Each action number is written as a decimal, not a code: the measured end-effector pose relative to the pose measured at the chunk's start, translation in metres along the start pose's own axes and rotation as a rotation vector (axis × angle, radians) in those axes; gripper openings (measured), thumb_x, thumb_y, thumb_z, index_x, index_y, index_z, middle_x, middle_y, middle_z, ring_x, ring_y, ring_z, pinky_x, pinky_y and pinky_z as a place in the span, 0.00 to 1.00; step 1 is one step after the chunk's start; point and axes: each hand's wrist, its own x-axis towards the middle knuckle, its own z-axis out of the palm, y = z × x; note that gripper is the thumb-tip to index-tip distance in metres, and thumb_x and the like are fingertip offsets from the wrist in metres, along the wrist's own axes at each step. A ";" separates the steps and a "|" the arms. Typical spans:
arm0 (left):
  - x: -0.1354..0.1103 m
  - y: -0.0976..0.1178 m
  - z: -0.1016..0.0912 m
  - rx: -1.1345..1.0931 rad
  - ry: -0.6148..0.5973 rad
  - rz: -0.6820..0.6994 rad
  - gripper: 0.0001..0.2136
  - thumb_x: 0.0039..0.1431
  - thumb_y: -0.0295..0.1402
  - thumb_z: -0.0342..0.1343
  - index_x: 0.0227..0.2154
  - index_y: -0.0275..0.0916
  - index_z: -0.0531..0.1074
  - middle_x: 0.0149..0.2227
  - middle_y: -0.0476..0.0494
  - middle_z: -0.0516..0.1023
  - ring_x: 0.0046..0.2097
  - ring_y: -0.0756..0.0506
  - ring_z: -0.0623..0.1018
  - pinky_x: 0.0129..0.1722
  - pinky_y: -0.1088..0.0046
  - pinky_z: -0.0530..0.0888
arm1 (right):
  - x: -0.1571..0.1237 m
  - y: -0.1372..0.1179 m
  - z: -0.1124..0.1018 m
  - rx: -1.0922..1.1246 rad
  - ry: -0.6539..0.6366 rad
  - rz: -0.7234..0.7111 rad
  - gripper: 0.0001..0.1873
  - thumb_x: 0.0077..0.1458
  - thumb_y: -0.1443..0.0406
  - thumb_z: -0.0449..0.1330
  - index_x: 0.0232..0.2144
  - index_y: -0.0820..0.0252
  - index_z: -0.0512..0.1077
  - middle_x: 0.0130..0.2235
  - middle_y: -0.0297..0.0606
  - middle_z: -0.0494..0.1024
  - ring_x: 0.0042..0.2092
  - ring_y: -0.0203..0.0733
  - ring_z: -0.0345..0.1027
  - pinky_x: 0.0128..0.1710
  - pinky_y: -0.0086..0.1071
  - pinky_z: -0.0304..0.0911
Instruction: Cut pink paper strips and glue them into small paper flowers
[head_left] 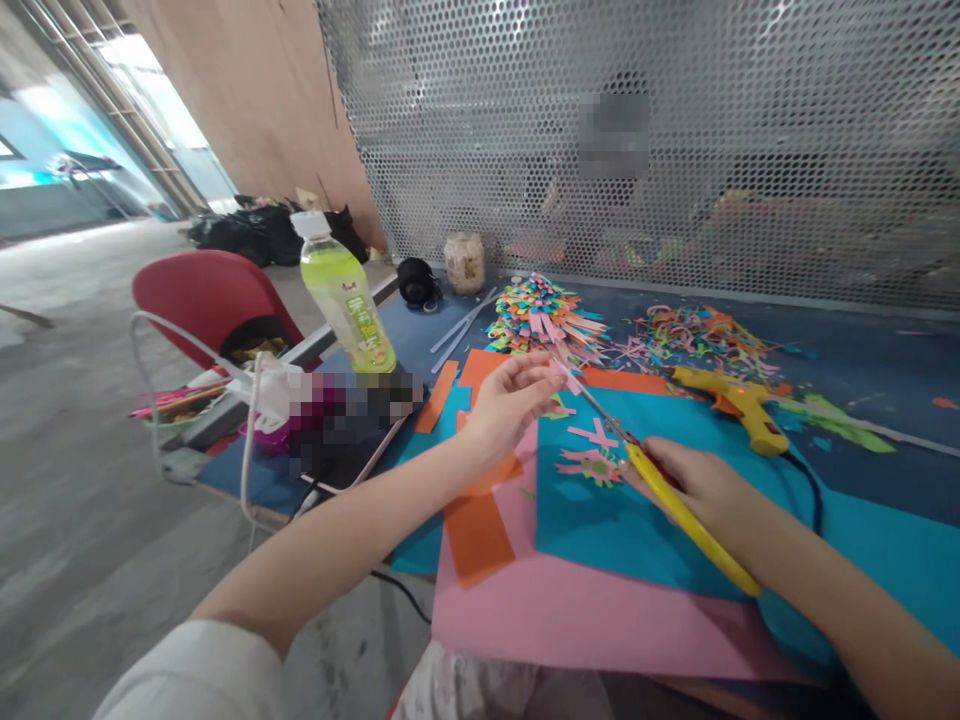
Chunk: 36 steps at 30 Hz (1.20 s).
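My left hand (514,400) pinches a small pink paper piece (568,377) above the table. Yellow-handled scissors (679,515) are gripped in my right hand (686,480), and their blades reach up to the pink piece. Whether the blades touch the paper I cannot tell. Below them on a blue sheet (637,550) lie a pink paper cutout (592,436) and a pink and green flower-like cutout (598,467). A large pink sheet (585,615) sticks out under the blue one toward my lap. Orange paper strips (480,535) lie left of the blue sheet.
Behind my hands stands a heap of fringed colored paper (544,315), with paper scraps (697,335) to its right. A yellow glue gun (739,400) rests on the right. At the left are a drink bottle (349,300) and a red chair (214,300). A perforated metal panel (480,120) closes the back.
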 end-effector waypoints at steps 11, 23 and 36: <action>0.000 -0.001 -0.001 0.012 -0.029 -0.049 0.17 0.37 0.25 0.67 0.33 0.34 0.70 0.25 0.49 0.76 0.27 0.53 0.76 0.27 0.80 0.72 | 0.000 -0.003 -0.002 0.056 -0.015 0.004 0.19 0.51 0.47 0.49 0.25 0.55 0.63 0.25 0.36 0.73 0.26 0.42 0.64 0.23 0.33 0.56; 0.001 -0.001 0.000 -0.002 0.013 -0.070 0.15 0.39 0.24 0.66 0.33 0.33 0.70 0.25 0.49 0.77 0.26 0.53 0.76 0.26 0.79 0.72 | 0.006 0.007 0.005 -0.097 0.007 0.028 0.21 0.53 0.45 0.48 0.23 0.54 0.61 0.22 0.35 0.70 0.23 0.40 0.61 0.22 0.33 0.50; 0.008 -0.006 -0.012 0.331 -0.100 0.020 0.17 0.41 0.29 0.65 0.35 0.34 0.68 0.25 0.50 0.74 0.27 0.52 0.75 0.25 0.79 0.71 | 0.008 0.002 -0.006 -0.162 0.042 0.079 0.22 0.50 0.45 0.48 0.19 0.54 0.56 0.19 0.34 0.65 0.22 0.40 0.58 0.22 0.32 0.48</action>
